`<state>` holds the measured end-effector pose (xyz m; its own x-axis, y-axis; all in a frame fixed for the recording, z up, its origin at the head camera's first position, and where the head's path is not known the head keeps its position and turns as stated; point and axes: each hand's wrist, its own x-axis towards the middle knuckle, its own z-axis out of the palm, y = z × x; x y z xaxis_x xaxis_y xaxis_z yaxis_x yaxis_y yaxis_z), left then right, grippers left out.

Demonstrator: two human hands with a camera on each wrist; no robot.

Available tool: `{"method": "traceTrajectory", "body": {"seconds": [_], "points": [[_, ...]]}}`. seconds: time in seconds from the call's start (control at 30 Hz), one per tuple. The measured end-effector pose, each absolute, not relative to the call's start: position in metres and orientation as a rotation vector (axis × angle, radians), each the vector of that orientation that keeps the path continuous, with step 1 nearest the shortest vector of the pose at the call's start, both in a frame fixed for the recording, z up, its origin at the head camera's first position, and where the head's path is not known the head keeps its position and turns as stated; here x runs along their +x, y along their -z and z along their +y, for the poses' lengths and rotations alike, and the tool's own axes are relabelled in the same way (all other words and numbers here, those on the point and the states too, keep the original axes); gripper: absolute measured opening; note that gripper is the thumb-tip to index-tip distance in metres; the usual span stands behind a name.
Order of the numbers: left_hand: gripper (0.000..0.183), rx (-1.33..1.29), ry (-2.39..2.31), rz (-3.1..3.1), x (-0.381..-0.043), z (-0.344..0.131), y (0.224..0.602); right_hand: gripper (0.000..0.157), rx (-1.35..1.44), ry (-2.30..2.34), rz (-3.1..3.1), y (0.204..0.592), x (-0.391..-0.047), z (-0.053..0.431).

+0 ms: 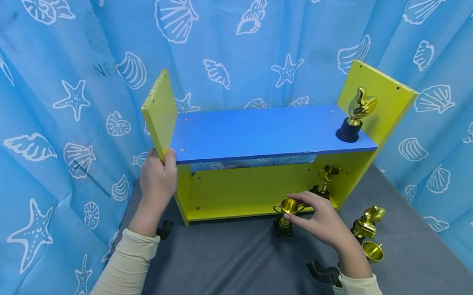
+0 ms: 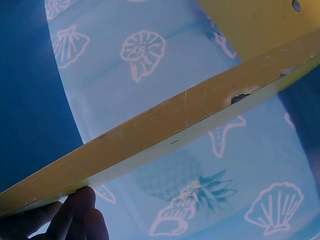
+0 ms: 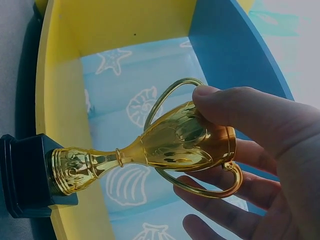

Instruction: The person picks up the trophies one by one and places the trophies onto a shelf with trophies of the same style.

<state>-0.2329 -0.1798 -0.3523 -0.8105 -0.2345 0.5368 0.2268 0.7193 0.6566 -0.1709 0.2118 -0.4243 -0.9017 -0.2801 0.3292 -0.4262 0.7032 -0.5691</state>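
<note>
Right hand [image 1: 322, 221] pinches gold cup trophy [image 3: 160, 145], upright, just before the yellow lower shelf [image 1: 242, 189]; left hand [image 1: 158, 178] grips side panel [image 1: 160, 111]. Probably a shelving step; next move calls for clearing the shelf's front edge.

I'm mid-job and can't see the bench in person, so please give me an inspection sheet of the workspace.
Surface: gray cloth, wrinkled in front of the shelf.
Job's things: yellow-and-blue shelf, with a chip in a board edge; held cup, base contact unclear; second cup on the lower board; gold figure upright on the blue board; another gold trophy and loose cup on the cloth at right.
Clutter: nothing seen beyond these.
Hands: left hand grips the left side panel; right hand pinches the held cup's bowl.
Cables: nothing seen.
Surroundings: blue curtain with white seashells and starfish.
</note>
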Motion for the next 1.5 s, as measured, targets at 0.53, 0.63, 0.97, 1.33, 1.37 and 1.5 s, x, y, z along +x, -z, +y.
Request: {"method": "traceTrajectory", "body": {"seconds": [0.53, 0.63, 0.97, 1.33, 1.37, 1.5], "points": [[0.048, 0.014, 0.992, -2.316, -0.233, -0.1798, 0.3525, 0.048, 0.548, -1.032, -2.682, 0.426, -0.1731, 0.2091], [0.048, 0.012, 0.991, -2.318, -0.233, -0.1793, 0.3528, 0.048, 0.548, -1.038, -2.68, 0.426, -0.1731, 0.2091], [0.048, 0.03, 0.979, -2.325, -0.232, -0.1786, 0.3535, 0.047, 0.555, -1.022, -2.666, 0.427, -0.1755, 0.2108], [0.048, 0.019, 0.962, -2.3, -0.2325, -0.1783, 0.3535, 0.047, 0.512, -1.077, -2.665, 0.4256, -0.1787, 0.2128], [0.048, 0.02, 0.964, -2.3, -0.2325, -0.1782, 0.3534, 0.047, 0.51, -1.08, -2.664, 0.4255, -0.1789, 0.2128], [0.047, 0.029, 0.965, -2.304, -0.2326, -0.1778, 0.3536, 0.046, 0.506, -1.099, -2.658, 0.4253, -0.1797, 0.2129]]}}
